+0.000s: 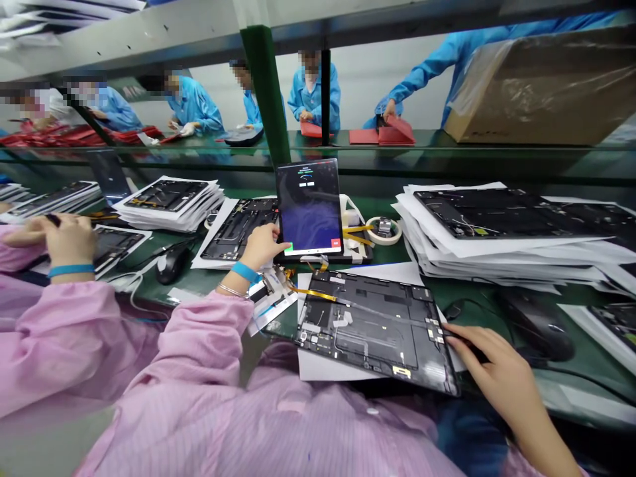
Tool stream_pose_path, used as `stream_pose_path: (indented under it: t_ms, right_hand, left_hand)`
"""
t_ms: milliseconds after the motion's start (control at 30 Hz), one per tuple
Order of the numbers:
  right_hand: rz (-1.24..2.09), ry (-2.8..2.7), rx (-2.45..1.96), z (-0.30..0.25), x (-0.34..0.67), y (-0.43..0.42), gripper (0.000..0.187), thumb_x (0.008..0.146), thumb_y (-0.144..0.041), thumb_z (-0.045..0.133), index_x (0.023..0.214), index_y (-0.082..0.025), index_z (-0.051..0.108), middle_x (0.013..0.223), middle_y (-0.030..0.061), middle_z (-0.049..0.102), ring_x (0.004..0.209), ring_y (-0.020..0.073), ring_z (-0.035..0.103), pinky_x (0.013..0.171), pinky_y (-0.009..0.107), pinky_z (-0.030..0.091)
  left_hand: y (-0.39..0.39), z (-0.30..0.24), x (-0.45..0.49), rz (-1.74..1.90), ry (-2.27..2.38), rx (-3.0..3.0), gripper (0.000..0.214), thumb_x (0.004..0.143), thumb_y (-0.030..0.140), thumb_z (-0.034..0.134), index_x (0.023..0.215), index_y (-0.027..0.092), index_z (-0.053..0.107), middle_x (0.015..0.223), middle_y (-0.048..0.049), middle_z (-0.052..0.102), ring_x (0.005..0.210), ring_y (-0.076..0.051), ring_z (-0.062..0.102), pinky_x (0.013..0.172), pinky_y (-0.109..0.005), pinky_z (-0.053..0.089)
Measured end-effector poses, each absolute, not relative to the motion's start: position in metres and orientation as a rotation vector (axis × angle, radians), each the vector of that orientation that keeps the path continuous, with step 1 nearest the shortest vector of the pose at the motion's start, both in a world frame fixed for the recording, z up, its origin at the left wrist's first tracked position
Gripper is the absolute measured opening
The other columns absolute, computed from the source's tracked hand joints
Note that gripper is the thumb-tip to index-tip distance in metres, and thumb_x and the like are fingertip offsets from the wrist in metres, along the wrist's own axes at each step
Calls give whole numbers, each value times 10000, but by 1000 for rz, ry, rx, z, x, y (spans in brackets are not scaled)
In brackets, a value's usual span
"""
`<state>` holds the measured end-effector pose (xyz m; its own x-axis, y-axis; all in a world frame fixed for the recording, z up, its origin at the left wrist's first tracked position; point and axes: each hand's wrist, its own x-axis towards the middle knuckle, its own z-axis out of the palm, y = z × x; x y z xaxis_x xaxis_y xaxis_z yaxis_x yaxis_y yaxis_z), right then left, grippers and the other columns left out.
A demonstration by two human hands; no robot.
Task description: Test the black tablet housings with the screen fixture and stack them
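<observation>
A lit tablet screen (309, 212) stands upright in front of me, mostly dark blue, with a green patch and a red patch along its bottom. My left hand (262, 246), a blue band at its wrist, reaches to the screen's lower left corner with a finger at the green patch. Below lies an open black tablet housing (372, 324) with a ribbon cable across it, tilted over white sheets. My right hand (497, 361) grips the housing's right edge between thumb and fingers. Beside the housing's left side is a small circuit board (272, 291) with orange flex cables.
Paper-layered stacks of housings stand at right (497, 255) and left (169, 205). A roll of tape (385, 230) lies behind. Black mice sit left (171, 264) and right (534, 324), with cables. A co-worker's hand (72, 240) is at far left; people in blue work beyond the shelf.
</observation>
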<state>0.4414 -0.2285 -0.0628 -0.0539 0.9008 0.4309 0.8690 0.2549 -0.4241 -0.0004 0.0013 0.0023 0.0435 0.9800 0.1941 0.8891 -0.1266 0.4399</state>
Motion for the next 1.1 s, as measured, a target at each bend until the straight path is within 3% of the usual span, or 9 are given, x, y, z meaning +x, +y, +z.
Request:
stream_pose_path:
  t_ms: [133, 300, 800, 967, 1100]
  right_hand:
    - [68, -1902, -1606, -64, 443, -228, 333, 948, -500, 501, 1050, -256, 704, 974, 51, 693, 896, 261, 648, 808, 400, 508]
    - [52, -1914, -1593, -65, 445, -228, 331, 949, -505, 501, 1052, -260, 698, 974, 45, 691, 893, 261, 645, 805, 399, 501]
    - [19, -1911, -1597, -66, 444, -228, 323, 947, -508, 508, 1047, -257, 686, 980, 36, 690, 899, 254, 647, 792, 389, 508]
    - [15, -1905, -1616, -65, 444, -229, 333, 940, -521, 501, 1034, -262, 689, 976, 44, 690, 892, 267, 655, 773, 407, 527]
    - [-15, -1881, -1619, -67, 445, -229, 305, 919, -557, 499, 1027, -337, 681, 980, 53, 696, 883, 309, 671, 750, 459, 553]
  left_hand:
    - [-7, 12, -1, 849, 2030, 2230, 377, 839, 355, 579, 1156, 151, 598, 1146, -133, 642, 1104, -289, 549, 983, -436, 420]
    - [-18, 19, 7, 869, 2126, 2361, 384, 892, 229, 414, 1200, 163, 633, 1307, -141, 549, 1239, -315, 451, 1024, -457, 395]
    - [-20, 24, 40, 709, 2098, 2503, 479, 916, 243, 386, 1362, 141, 527, 1553, -198, 264, 1411, -371, 256, 1066, -554, 319]
    - [-42, 39, 50, 824, 2000, 2429, 443, 896, 214, 412, 1297, 104, 564, 1534, -201, 308, 1416, -359, 256, 1105, -553, 291]
    - [-94, 75, 64, 1010, 1302, 2163, 349, 917, 329, 439, 1148, 183, 656, 1307, -119, 593, 1265, -261, 489, 1113, -441, 355]
